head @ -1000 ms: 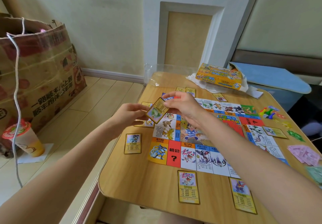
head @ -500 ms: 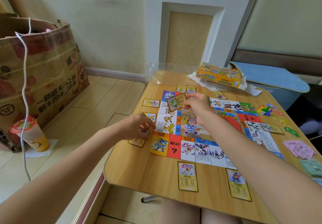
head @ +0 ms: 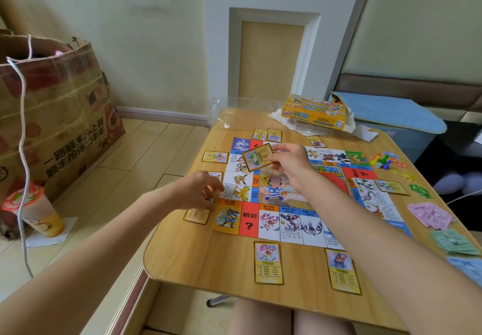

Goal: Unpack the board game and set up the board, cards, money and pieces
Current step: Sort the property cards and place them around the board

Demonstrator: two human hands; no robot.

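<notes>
Head view:
Held card (head: 258,156): pinched at its right edge by right hand (head: 288,161), lifted above far-left part of game board (head: 287,196); long axis tilted, running lower-left to upper-right; picture end toward the left, text end toward the hand.
Right hand: thumb and fingertips clamped on held card, other fingers curled.
Left hand (head: 198,191): at left board edge, fingers curled down onto small stack of cards (head: 208,200); grip detail partly hidden, reads as pinching the stack.
Card under left hand (head: 197,214): flat on table (head: 198,251), just left of board's near-left corner, half covered by the hand.
Board: flat, centred on table, slightly skewed to table edges.
Near cards: pink-creature card (head: 268,263) and blue-creature card (head: 343,270), both long axis pointing away from the person, just off board's near edge.
Left-side card (head: 215,156): long axis sideways, beside board's far-left corner.
Far cards (head: 267,135): two side by side past far edge.
Game box (head: 314,113): far right corner on white paper.
Pawns (head: 382,161), money piles (head: 430,214): right side.
Change vs 0.5 s ago: held card about same spot over board; left hand same place on stack.
Room: bare table strip along near-left edge; right edge crowded.
</notes>
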